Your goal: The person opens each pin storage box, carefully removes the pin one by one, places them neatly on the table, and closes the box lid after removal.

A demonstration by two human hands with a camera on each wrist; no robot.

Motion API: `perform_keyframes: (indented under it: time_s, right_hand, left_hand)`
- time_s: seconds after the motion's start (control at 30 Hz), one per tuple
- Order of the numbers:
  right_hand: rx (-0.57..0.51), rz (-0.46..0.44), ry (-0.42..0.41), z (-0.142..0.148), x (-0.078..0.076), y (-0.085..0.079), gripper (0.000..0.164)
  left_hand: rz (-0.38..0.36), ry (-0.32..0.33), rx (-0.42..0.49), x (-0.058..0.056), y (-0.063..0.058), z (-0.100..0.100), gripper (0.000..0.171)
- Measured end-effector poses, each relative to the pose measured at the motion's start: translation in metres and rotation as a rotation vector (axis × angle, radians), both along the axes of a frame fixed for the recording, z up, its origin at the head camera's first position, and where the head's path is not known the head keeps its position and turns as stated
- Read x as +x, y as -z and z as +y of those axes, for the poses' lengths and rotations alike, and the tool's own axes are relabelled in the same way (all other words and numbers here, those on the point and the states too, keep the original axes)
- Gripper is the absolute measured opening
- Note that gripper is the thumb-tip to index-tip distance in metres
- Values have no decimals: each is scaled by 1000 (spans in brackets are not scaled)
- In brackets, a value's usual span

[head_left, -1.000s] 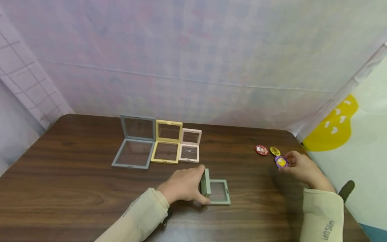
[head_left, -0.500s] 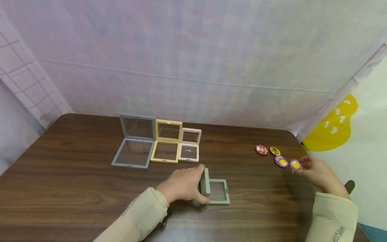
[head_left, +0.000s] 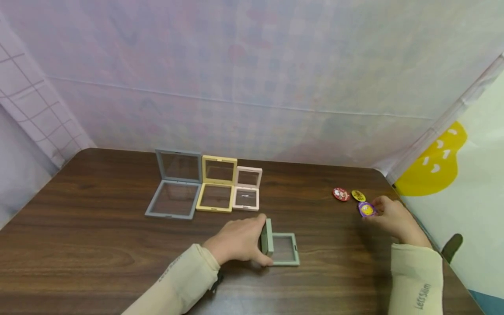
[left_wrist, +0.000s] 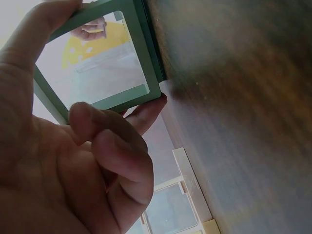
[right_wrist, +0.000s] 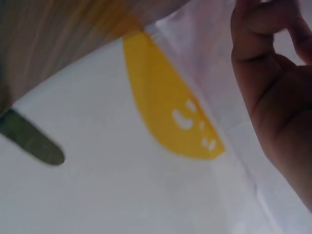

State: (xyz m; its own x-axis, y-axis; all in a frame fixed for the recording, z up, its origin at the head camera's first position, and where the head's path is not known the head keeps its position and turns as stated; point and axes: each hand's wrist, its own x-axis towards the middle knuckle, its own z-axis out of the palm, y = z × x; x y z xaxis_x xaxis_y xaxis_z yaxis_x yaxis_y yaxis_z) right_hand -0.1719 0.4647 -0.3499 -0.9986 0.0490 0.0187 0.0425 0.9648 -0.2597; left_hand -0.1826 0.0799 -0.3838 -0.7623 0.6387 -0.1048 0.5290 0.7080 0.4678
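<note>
My left hand (head_left: 238, 240) grips the raised half of a small green hinged display frame (head_left: 269, 238), thumb and fingers at opposite edges. Its other half lies flat on the table to the right. The left wrist view shows the green border (left_wrist: 140, 46) around a clear film window, with two fingers curled in front. Over at the right, my right hand (head_left: 397, 222) pinches a round purple badge (head_left: 367, 209) with a yellow figure. That badge overlaps the place of a second purple one, now hidden. In the right wrist view the fingertips are cut off.
Beside the purple badge lie a yellow badge (head_left: 358, 195) and a red badge (head_left: 341, 194). Toward the back stand open blue-grey (head_left: 170, 216), yellow (head_left: 214, 210) and pale pink (head_left: 246, 209) frames in a row. A curtain hangs behind the brown table (head_left: 98, 262).
My right hand carried a purple badge rightward, away from another purple badge, then brought it back left over it. My left hand and the green frame stay in place.
</note>
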Motion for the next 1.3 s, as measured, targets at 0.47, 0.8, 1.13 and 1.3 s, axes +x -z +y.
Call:
perform_keyframes:
  time_s: [0.47, 0.8, 1.13, 1.3]
  right_hand:
    - [45, -56, -10, -21, -12, 11, 55]
    - [29, -109, 13, -25, -20, 20, 56]
    - [33, -118, 17, -24, -20, 27, 50]
    - [-32, -129, 1, -22, -21, 31, 47]
  left_hand:
    - [6, 1, -6, 0, 0, 0, 65]
    - [5, -2, -15, 0, -1, 0, 67]
    - [6, 5, -10, -1, 1, 0, 65]
    - [16, 0, -12, 0, 1, -1, 65]
